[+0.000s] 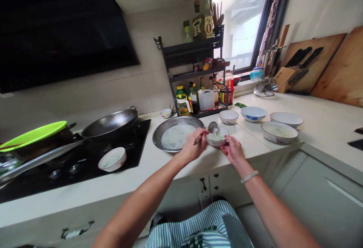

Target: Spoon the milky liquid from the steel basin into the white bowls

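Observation:
My left hand (194,147) is closed on the handle of a metal ladle (212,127), whose bowl hangs over a small white bowl (217,137) on the counter. My right hand (233,150) grips that small bowl at its near rim, fingers curled. Just left of the bowl stands a wide metal basin (159,131) holding a pale, whitish soup. A white bead bracelet (249,176) is on my right wrist.
A bowl of soup (112,159) sits on the black hob beside a wok (110,124) and a green lid (32,134). More bowls (279,131) stand to the right. A spice rack (195,77), knife block (285,78) and cutting boards (340,70) line the back wall.

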